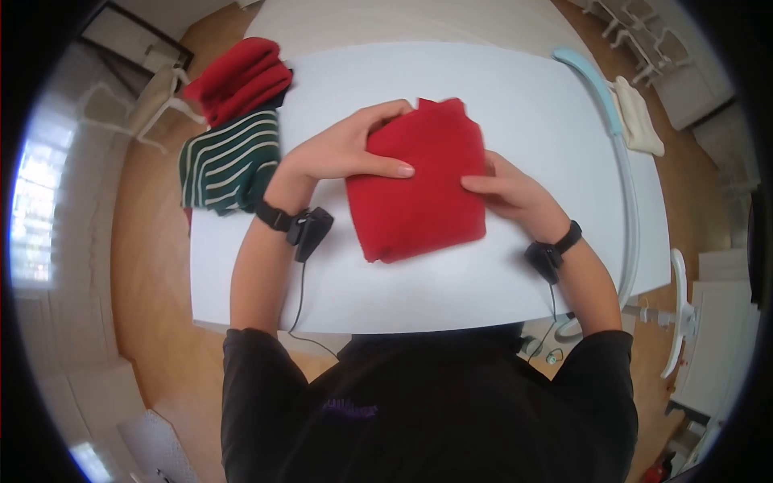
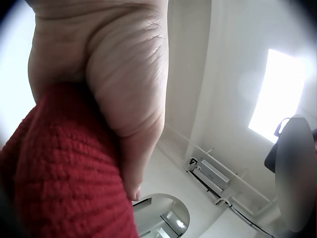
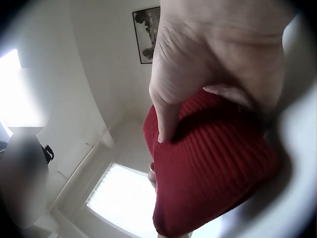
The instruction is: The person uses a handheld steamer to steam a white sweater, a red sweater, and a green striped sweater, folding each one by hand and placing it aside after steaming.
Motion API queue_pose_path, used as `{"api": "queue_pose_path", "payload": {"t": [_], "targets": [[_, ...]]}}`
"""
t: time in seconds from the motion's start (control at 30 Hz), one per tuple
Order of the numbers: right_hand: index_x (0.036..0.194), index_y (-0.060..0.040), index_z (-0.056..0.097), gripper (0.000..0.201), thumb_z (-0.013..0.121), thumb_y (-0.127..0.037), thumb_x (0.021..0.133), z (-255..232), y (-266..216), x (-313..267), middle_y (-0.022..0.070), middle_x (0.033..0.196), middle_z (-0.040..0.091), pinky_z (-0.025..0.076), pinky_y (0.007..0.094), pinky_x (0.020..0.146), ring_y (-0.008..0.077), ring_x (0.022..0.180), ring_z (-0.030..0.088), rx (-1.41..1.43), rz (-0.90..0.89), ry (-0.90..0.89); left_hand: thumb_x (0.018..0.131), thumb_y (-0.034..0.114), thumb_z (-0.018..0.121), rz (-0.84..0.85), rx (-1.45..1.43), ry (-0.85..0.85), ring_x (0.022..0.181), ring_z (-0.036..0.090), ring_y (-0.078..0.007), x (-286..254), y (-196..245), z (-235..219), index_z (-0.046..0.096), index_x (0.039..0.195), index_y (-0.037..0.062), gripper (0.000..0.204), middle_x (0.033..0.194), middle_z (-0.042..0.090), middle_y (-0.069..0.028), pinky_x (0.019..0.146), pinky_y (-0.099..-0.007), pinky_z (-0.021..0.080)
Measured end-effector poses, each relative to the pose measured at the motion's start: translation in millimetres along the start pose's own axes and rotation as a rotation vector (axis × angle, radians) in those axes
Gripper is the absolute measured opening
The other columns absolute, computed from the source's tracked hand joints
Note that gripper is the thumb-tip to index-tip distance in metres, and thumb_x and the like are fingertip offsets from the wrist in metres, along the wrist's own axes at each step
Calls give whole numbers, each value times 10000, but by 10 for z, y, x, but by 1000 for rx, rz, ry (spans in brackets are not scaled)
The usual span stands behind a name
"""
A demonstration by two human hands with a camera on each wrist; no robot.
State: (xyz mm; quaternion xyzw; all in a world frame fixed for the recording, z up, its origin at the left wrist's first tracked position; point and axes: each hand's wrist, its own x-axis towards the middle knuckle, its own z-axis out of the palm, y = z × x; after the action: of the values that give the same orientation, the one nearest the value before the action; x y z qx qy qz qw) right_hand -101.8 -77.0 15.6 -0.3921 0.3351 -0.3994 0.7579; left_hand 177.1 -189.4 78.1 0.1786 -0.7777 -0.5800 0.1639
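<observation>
A red ribbed knit garment [image 1: 423, 181], folded into a compact bundle, is held between both hands over the white table. My left hand [image 1: 346, 145] grips its upper left side, thumb lying across the front and fingers behind it. On the right edge, my right hand [image 1: 515, 193] pinches the bundle with the thumb in front; its other fingers are mostly hidden behind. The left wrist view shows the thick knit [image 2: 74, 163] tucked into the left palm. Layered folds of the garment [image 3: 213, 158] show under the right thumb in the right wrist view.
At the table's left edge lie a folded red garment [image 1: 241, 80] and a green-and-white striped one [image 1: 229, 161]. A cream folded cloth [image 1: 638, 117] lies at the right edge, beside a light-blue and grey curved arm [image 1: 620, 161]. The white table [image 1: 403, 306] extends around the hands.
</observation>
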Motion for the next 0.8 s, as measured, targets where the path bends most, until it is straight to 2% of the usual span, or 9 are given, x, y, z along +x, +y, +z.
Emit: {"api": "queue_pose_path", "payload": {"t": [0.07,0.2,0.23,0.3,0.4,0.53,0.63,0.8], "targets": [[1541,61,427,731,803,-142,947,-33,85,11,202,1502,565,515,424,1146,269,1369,593,-14,15,15,854,312,890,-72,93,-53,1157,651,-207,38,-49,-17,591,1384,28,671,1246,703,-103,1053,-338,502],[1506,59,456,675,791,-118,947,-15,61,20,194,1457,597,534,415,1123,271,1326,622,-29,24,90,860,383,885,-205,223,41,1124,691,-239,45,-187,-13,593,1365,0,699,1229,725,-145,1007,-349,540],[1506,59,456,675,791,-118,947,10,61,33,194,1457,597,534,415,1123,271,1326,622,-31,24,71,847,406,895,-258,202,37,1136,697,-256,50,-227,-8,585,1369,-18,741,1240,723,-171,1000,-355,548],[1509,60,455,669,783,-126,956,42,62,49,193,1449,603,540,419,1113,273,1321,626,-42,53,147,808,455,925,-327,116,26,1175,695,-293,48,-199,34,557,1398,-56,863,1271,707,-225,1008,-370,553],[1520,58,444,667,769,-134,970,24,73,26,191,1454,599,541,420,1110,272,1323,624,-66,71,146,801,443,929,-260,54,-41,1196,687,-305,52,-164,113,539,1431,-55,893,1306,694,-227,1027,-368,547],[1532,55,432,680,766,-140,973,-22,101,-3,191,1464,592,540,416,1111,272,1324,623,-26,64,135,816,387,914,-227,-43,-20,1215,676,-293,77,-167,111,527,1456,-55,868,1329,688,-213,1047,-363,535],[1538,55,424,691,768,-144,973,-13,109,-16,191,1473,585,537,411,1115,271,1329,621,-3,29,116,832,370,901,-264,-3,18,1223,669,-282,63,-70,114,540,1461,-42,834,1337,690,-200,1060,-358,526],[1539,49,431,689,769,-123,964,70,51,-53,191,1473,589,546,402,1106,268,1322,629,-33,-1,135,849,370,890,-281,121,32,1223,667,-272,107,-165,153,547,1478,-31,821,1352,691,-191,1080,-352,513]]}}
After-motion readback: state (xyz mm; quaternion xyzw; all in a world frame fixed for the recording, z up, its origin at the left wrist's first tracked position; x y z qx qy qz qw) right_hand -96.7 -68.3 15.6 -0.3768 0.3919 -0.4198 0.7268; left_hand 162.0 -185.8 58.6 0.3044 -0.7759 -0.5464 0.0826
